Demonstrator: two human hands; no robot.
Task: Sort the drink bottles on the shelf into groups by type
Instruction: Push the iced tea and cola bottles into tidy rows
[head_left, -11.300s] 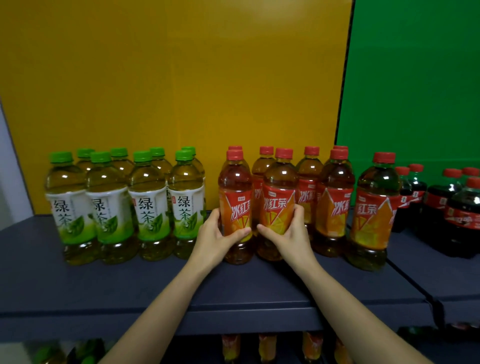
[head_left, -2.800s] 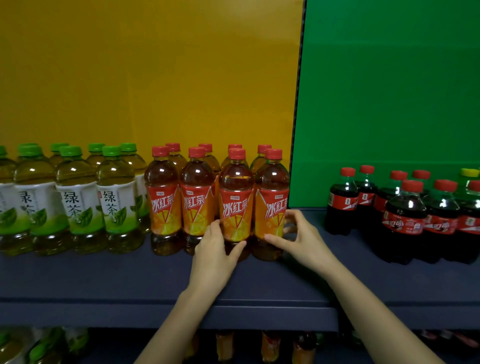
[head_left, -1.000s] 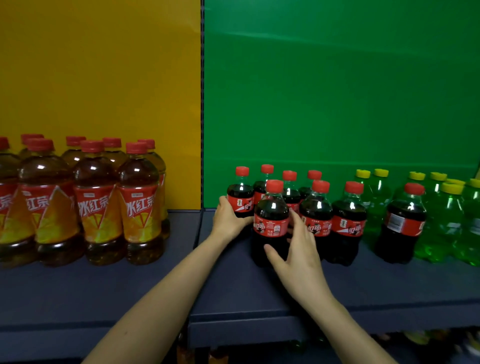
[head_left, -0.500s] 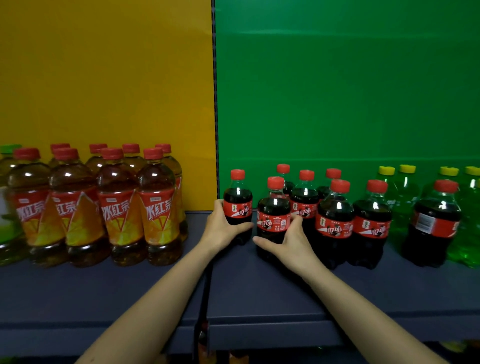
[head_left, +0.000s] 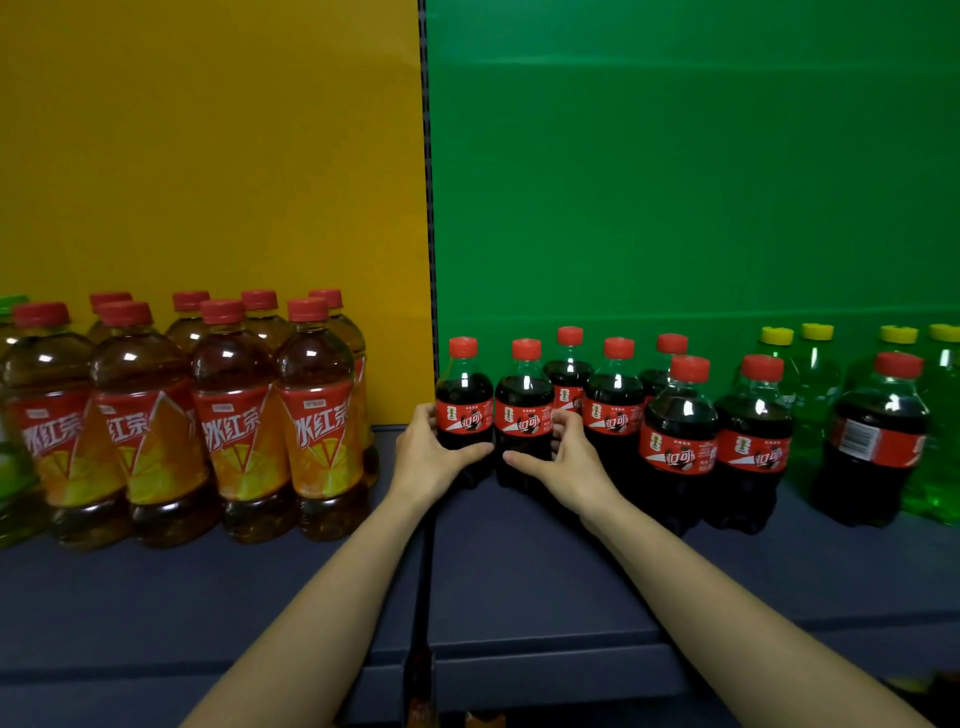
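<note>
1. Presently, the left hand (head_left: 431, 460) curls round the leftmost cola bottle (head_left: 464, 410), thumb across its front; the bottle's base is hidden.
2. The right hand (head_left: 571, 460) grips the second cola bottle (head_left: 523, 413), which touches the first, on the shelf (head_left: 519, 571) before the green panel (head_left: 675, 182).
3. Rear colas (head_left: 570, 364) are partly masked by the front ones.
4. A green-capped bottle (head_left: 11, 467) is cut off at the left edge.
5. Below the shelf it is too dim to identify anything.

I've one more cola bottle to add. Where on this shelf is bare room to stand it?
Widest: the front strip of the shelf, before the iced tea bottles and cola bottles. A narrower gap lies between those groups, where the left hand reaches in. Crowded: around the right hand and among the green soda bottles.
</note>
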